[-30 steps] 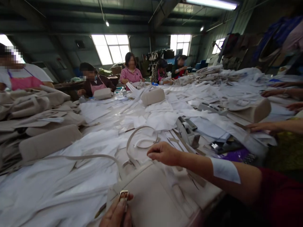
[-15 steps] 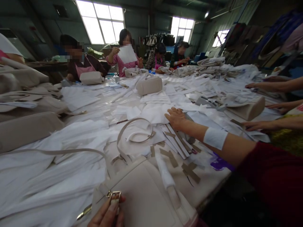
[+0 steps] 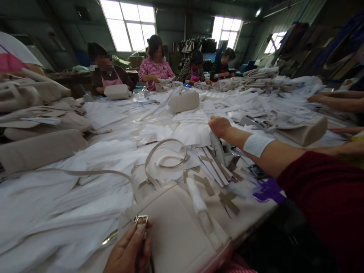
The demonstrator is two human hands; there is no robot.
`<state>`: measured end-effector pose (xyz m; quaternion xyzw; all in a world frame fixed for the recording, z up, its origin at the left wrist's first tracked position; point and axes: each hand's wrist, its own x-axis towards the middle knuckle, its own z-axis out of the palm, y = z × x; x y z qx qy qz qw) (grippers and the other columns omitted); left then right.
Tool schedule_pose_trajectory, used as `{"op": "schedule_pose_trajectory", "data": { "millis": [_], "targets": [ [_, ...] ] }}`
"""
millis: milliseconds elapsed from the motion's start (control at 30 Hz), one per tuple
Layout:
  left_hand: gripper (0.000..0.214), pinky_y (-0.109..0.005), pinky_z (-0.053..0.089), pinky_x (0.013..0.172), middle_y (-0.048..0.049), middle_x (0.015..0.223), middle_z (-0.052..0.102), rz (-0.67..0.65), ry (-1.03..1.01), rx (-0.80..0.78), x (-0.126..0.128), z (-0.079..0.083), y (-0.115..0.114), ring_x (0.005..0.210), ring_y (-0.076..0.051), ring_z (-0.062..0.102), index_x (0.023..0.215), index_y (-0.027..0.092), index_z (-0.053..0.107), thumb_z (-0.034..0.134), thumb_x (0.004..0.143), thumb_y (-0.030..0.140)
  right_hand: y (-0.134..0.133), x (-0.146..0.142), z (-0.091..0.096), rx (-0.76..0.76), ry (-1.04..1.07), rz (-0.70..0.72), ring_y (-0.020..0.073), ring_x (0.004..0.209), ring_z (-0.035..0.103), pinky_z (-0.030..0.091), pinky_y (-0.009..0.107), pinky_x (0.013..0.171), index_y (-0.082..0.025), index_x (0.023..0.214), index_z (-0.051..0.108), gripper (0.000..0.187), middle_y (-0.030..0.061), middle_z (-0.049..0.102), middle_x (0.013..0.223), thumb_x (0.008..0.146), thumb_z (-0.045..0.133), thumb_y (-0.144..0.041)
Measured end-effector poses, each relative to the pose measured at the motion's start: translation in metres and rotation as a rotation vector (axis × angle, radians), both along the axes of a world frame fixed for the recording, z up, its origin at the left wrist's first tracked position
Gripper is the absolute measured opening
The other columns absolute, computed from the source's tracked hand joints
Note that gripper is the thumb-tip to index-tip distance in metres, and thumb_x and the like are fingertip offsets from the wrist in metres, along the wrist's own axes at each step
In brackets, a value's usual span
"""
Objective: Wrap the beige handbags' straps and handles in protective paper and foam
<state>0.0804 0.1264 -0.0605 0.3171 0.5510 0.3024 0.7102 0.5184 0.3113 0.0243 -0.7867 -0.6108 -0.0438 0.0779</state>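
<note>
A beige handbag (image 3: 173,227) lies at the near edge of the table, its long strap (image 3: 159,151) looping away across white paper. My left hand (image 3: 131,252) pinches the gold buckle (image 3: 141,220) at the bag's corner. My right hand (image 3: 219,126), on an arm with a white bandage and a dark red sleeve, reaches across the table and rests on top of a grey tape dispenser (image 3: 224,151); its fingers curl over it. Strips of brown tape (image 3: 227,201) lie beside the bag.
White paper sheets (image 3: 71,197) cover the table. Beige bags are stacked at the left (image 3: 40,148), with others at the middle (image 3: 184,101) and right (image 3: 305,132). Several people sit along the far side. Other people's arms (image 3: 332,102) reach in from the right.
My right hand left the strap near the bag and reached out to the tape dispenser. My left hand kept hold of the buckle.
</note>
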Motion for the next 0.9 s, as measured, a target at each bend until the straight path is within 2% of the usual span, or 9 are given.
{"op": "schedule_pose_trajectory", "data": {
  "millis": [133,267,333,367,467,533,600,733,900],
  "targets": [
    [0.039,-0.019,0.038,0.04,0.0028,0.061,0.057,0.09,-0.079,0.096,-0.003,0.013,-0.003,0.046,-0.009,0.046,0.094,0.019,0.067,0.073,0.077,0.053,-0.018,-0.012,0.031,0.161,0.283,-0.034,0.0243,0.103,0.066,0.053,0.037,0.087,-0.006,0.098,0.065,0.015,0.0181,0.068,0.11,0.09,0.06,-0.017],
    [0.031,-0.027,0.056,0.073,-0.0081,0.099,0.07,0.167,-0.137,0.226,-0.005,0.034,-0.011,0.092,-0.02,0.065,0.09,0.017,0.073,0.075,0.078,0.045,-0.053,-0.082,0.031,0.142,0.667,0.095,0.0178,0.074,0.073,0.056,0.025,0.062,-0.008,0.1,0.064,0.018,0.0137,0.074,0.092,0.087,0.053,-0.012],
    [0.03,-0.033,0.053,0.089,-0.0108,0.122,0.066,0.211,-0.164,0.319,-0.004,0.044,-0.015,0.114,-0.026,0.059,0.091,0.017,0.075,0.075,0.079,0.044,-0.081,-0.133,0.021,0.006,0.903,0.22,0.0176,0.071,0.073,0.058,0.025,0.06,-0.011,0.097,0.065,0.018,0.0107,0.075,0.088,0.083,0.056,-0.015],
    [0.029,-0.034,0.052,0.092,-0.0105,0.127,0.064,0.219,-0.175,0.371,-0.004,0.048,-0.017,0.117,-0.026,0.058,0.091,0.018,0.076,0.075,0.079,0.044,-0.098,-0.159,0.016,-0.116,1.14,0.272,0.0188,0.073,0.073,0.058,0.027,0.061,-0.011,0.095,0.066,0.018,0.0107,0.075,0.087,0.08,0.059,-0.017],
    [0.026,-0.03,0.051,0.083,-0.0075,0.106,0.071,0.174,-0.192,0.487,-0.007,0.056,-0.021,0.094,-0.019,0.064,0.093,0.019,0.077,0.072,0.082,0.042,-0.148,-0.223,0.005,-0.492,1.509,0.431,0.0204,0.074,0.071,0.057,0.028,0.061,-0.012,0.089,0.07,0.022,0.0094,0.075,0.082,0.069,0.07,-0.022],
    [0.026,-0.027,0.05,0.074,-0.004,0.086,0.071,0.166,-0.204,0.527,-0.012,0.057,-0.025,0.076,-0.014,0.063,0.096,0.019,0.076,0.072,0.083,0.041,-0.172,-0.247,0.004,-0.602,1.477,0.507,0.0199,0.071,0.069,0.055,0.028,0.06,-0.013,0.085,0.072,0.024,0.0079,0.074,0.078,0.063,0.076,-0.022],
    [0.026,-0.027,0.049,0.074,-0.0031,0.084,0.07,0.196,-0.203,0.558,-0.016,0.056,-0.031,0.075,-0.014,0.062,0.098,0.019,0.076,0.072,0.083,0.04,-0.182,-0.258,0.006,-0.602,1.454,0.561,0.0195,0.072,0.067,0.055,0.029,0.064,-0.014,0.084,0.073,0.025,0.007,0.075,0.08,0.06,0.079,-0.02],
    [0.026,-0.031,0.05,0.085,-0.005,0.095,0.07,0.169,-0.151,0.608,-0.017,0.053,-0.046,0.087,-0.016,0.063,0.101,0.02,0.076,0.068,0.087,0.04,-0.18,-0.263,0.007,-0.519,1.561,0.668,0.0187,0.075,0.067,0.054,0.031,0.067,-0.016,0.094,0.075,0.029,0.0076,0.075,0.09,0.07,0.078,-0.031],
    [0.026,-0.037,0.034,0.114,-0.0087,0.134,0.055,0.17,0.186,0.934,-0.013,0.059,-0.055,0.13,-0.024,0.047,0.107,0.024,0.076,0.064,0.089,0.037,-0.178,-0.273,0.002,-0.23,1.351,0.611,0.0131,0.053,0.056,0.046,0.026,0.05,-0.016,0.081,0.073,0.013,0.0007,0.066,0.064,0.075,0.07,-0.028]
  ]
}}
